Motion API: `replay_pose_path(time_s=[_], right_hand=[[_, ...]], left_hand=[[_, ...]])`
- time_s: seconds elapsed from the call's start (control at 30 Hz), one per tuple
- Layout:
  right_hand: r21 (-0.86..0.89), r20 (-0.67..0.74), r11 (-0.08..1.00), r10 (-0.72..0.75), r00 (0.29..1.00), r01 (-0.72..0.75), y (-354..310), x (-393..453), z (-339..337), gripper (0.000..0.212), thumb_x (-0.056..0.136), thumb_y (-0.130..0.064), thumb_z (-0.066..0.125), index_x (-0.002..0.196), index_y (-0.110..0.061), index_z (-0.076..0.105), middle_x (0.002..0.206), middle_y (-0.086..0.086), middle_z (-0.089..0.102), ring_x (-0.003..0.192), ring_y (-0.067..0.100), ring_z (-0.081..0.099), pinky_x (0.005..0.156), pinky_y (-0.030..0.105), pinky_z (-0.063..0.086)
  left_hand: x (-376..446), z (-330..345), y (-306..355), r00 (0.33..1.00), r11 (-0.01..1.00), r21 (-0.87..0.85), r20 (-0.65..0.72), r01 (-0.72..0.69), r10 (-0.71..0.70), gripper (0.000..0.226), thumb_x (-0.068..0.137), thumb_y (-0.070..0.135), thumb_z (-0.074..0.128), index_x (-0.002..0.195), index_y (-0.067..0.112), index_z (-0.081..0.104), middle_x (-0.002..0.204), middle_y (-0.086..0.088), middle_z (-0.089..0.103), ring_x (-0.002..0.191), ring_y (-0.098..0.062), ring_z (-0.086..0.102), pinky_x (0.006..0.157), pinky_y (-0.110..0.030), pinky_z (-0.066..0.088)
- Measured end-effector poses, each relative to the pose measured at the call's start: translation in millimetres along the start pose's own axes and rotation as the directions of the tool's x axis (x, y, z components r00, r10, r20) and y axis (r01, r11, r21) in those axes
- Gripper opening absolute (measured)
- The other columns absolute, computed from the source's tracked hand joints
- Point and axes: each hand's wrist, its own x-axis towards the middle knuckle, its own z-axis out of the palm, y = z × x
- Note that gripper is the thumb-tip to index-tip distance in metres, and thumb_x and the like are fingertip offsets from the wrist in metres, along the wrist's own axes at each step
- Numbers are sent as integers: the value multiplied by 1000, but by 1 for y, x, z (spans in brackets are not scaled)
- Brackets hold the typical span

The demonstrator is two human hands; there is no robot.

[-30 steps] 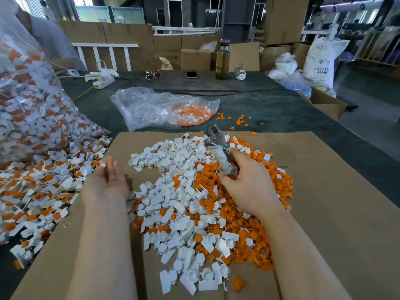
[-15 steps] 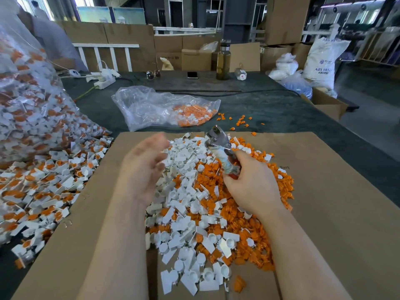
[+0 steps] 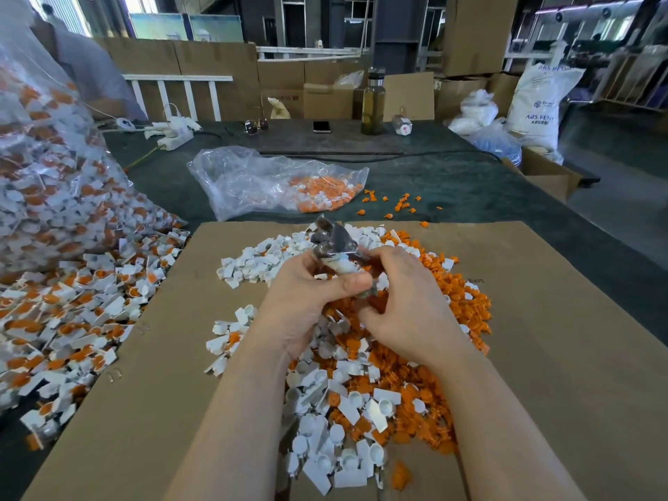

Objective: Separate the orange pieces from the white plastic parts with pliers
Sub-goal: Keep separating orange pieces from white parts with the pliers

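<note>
At frame centre over the pile (image 3: 361,356): right hand (image 3: 408,312) curled round pliers (image 3: 332,244), left hand (image 3: 311,298) pinching something unclear at them, likely feeding a part.

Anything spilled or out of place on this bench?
Yes. A few loose orange pieces lie scattered on the dark table beyond the cardboard sheet, beside the clear bag of orange pieces rather than inside it. Nothing looks damaged.

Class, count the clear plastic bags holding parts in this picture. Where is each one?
2. A big bag of unsorted parts at the left edge; a smaller bag of orange pieces beyond the cardboard. Others may be hidden.
</note>
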Motion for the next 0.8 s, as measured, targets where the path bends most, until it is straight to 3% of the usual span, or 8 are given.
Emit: replay_pose_path(time_s=[0.17,0.27,0.37,0.43,0.53,0.63,0.7,0.8], right_hand=[[-33,3,999,4,1000,-3,4,-1,4,59,84,-33,53,140,-31,35,131,-6,50,117,16,42,104,36,35],[-28,-91,1000,-2,996,0,2,0,7,49,84,-33,51,131,-32,41,114,-9,57,97,12,52,79,28,46],[-60,-149,997,33,988,-42,4,-1,10,35,84,-33,54,117,-32,46,84,-19,53,67,1,51,50,17,38],[-42,-146,989,134,980,-142,9,1,10,23,87,-32,56,108,-29,50,72,-17,54,58,2,53,45,23,44],[-38,-103,961,270,957,-275,19,6,11,13,89,-32,59,99,-26,53,71,-14,54,59,4,53,45,21,40],[-68,-36,941,329,944,-331,22,7,13,8,91,-34,58,91,-26,54,72,-12,53,61,5,52,46,21,37],[-90,-30,939,331,943,-332,24,7,15,12,90,-35,59,85,-26,53,71,-11,53,62,5,52,46,21,36],[-128,-34,939,317,948,-319,23,7,15,19,89,-41,60,82,-25,55,73,-8,55,65,9,53,49,23,38]], left_hand=[[0,4,2,983,1000,28,-185,10,-5,32,51,30,87,80,21,76,84,-3,76,79,-17,73,78,-33,57],[-2,11,7,976,991,131,-218,32,-3,45,50,44,85,88,22,76,90,-2,76,89,-20,72,88,-41,55],[-3,3,12,980,965,255,-201,55,-3,49,60,51,81,101,26,72,96,11,76,92,-5,70,83,-25,51],[-2,-9,13,962,939,335,-272,72,23,35,74,47,78,105,33,70,97,19,73,88,6,67,73,-15,44],[-1,-32,10,876,855,478,-479,203,60,25,89,38,72,113,32,67,98,14,67,90,-4,63,66,-20,43],[5,-50,6,805,703,596,-591,388,57,29,93,36,65,120,25,62,112,3,64,101,-20,61,87,-40,51],[8,-56,5,770,515,693,-631,506,93,38,94,39,62,129,23,58,129,-7,58,119,-32,53,105,-49,41],[8,-54,3,739,299,721,-670,625,72,50,97,41,54,138,13,49,144,-20,44,133,-40,38,109,-49,29]])
